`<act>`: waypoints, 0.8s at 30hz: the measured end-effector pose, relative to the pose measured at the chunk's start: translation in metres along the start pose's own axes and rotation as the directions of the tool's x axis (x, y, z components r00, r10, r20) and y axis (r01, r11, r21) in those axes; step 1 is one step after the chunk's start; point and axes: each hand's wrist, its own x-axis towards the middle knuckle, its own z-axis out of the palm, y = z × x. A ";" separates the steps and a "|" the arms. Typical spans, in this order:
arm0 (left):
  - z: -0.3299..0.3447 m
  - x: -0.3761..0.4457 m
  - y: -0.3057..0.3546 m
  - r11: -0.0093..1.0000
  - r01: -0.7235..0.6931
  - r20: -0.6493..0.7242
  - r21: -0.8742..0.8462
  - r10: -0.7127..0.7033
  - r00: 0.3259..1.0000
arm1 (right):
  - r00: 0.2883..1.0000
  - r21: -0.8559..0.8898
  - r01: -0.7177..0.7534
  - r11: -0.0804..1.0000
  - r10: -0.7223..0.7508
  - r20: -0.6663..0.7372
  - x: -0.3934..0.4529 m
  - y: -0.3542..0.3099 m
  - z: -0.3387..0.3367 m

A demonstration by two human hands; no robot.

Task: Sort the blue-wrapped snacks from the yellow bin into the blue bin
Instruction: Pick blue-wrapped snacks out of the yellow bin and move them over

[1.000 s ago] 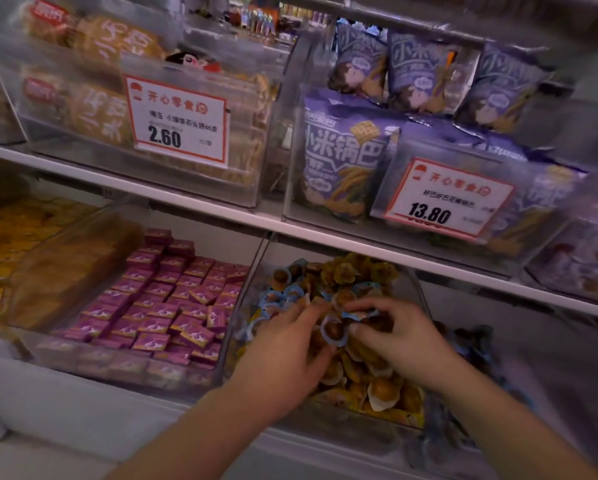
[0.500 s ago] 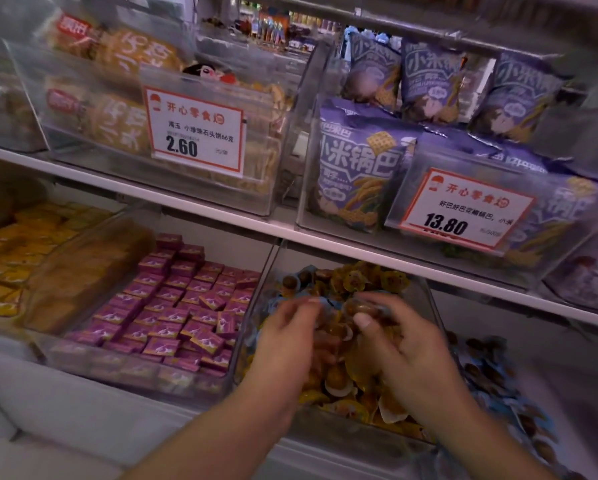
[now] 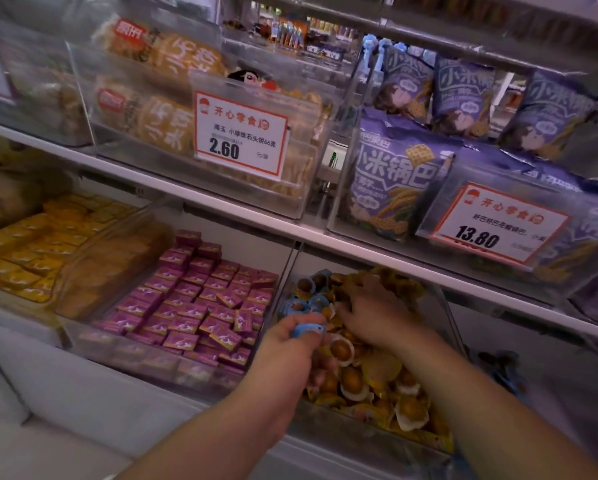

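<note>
Small blue-wrapped snack [image 3: 308,330] pinched in the left hand [image 3: 290,348], grip clenched around it between thumb and curled fingers, held over the front-left edge of the clear plastic bin of yellow-wrapped round snacks [image 3: 370,431]. More blue-wrapped pieces [image 3: 302,304] sit in a small cluster at the back-left of that same bin, mixed among the yellow ones. Right hand [image 3: 377,313] lies palm down on the snack pile further back in the bin, fingers spread and slightly bent into the pile; cannot tell if its grip holds anything, fingertips are buried. Both forearms come in from the bottom of the view. To the right of the bin, a dim compartment with dark blue-wrapped items [image 3: 505,372], blurred, contents hard to read. Left of the bin, a clear bin of small purple square packets [image 3: 200,306] in rows, then a bin of yellow flat packets [image 3: 31,251]. White shelf board [image 3: 221,209] runs above. On it, a clear bin of orange biscuit packs [image 3: 159,98] with a red-bordered price tag reading 2.60 [image 3: 240,133], and beside it purple snack bags [image 3: 394,174] behind a tag reading 13.80 [image 3: 495,223].
</note>
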 end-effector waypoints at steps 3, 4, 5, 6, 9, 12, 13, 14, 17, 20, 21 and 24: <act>-0.001 -0.002 -0.002 0.996 -0.021 0.027 0.084 0.019 0.999 | 0.998 -0.009 0.056 0.998 -0.055 0.015 0.013 -0.006 -0.002; -0.001 -0.002 -0.001 0.995 -0.030 0.030 0.092 0.027 0.999 | 0.996 -0.009 0.067 0.998 -0.066 0.051 0.015 -0.008 -0.005; -0.003 -0.002 0.001 0.994 -0.039 0.030 0.097 0.036 0.999 | 0.995 -0.003 0.069 0.998 -0.068 0.073 0.016 -0.009 -0.007; -0.004 -0.002 0.002 0.994 -0.046 0.031 0.102 0.043 0.999 | 0.997 0.024 0.048 0.999 -0.049 0.056 0.017 -0.010 -0.008; -0.009 -0.004 0.007 0.994 -0.050 0.047 0.097 0.046 0.998 | 0.974 0.245 -0.100 0.964 0.145 -0.172 0.023 -0.015 -0.009; -0.010 -0.006 0.008 0.992 -0.049 0.058 0.115 0.043 0.997 | 0.954 0.299 -0.071 0.952 0.153 -0.259 0.030 -0.025 -0.011; -0.009 -0.006 0.007 0.991 -0.051 0.055 0.120 0.045 0.997 | 0.978 0.213 0.027 0.977 0.018 -0.207 0.031 -0.028 -0.009; -0.009 -0.007 0.007 0.990 -0.054 0.054 0.127 0.047 0.997 | 0.988 0.128 0.129 0.983 -0.116 -0.101 0.032 -0.032 -0.007; -0.009 -0.008 0.007 0.987 -0.062 0.059 0.148 0.053 0.997 | 0.948 -0.029 0.257 0.966 -0.246 0.203 0.035 -0.039 0.002; -0.010 -0.007 0.007 0.987 -0.062 0.067 0.150 0.052 0.996 | 0.959 -0.034 0.214 0.976 -0.204 0.196 0.042 -0.039 0.007; -0.010 -0.006 0.007 0.986 -0.060 0.070 0.154 0.050 0.996 | 0.968 -0.013 0.203 0.979 -0.199 0.150 0.042 -0.039 0.008; -0.011 -0.005 0.006 0.984 -0.061 0.081 0.168 0.048 0.996 | 0.976 0.132 0.213 0.968 -0.216 0.010 0.040 -0.033 0.010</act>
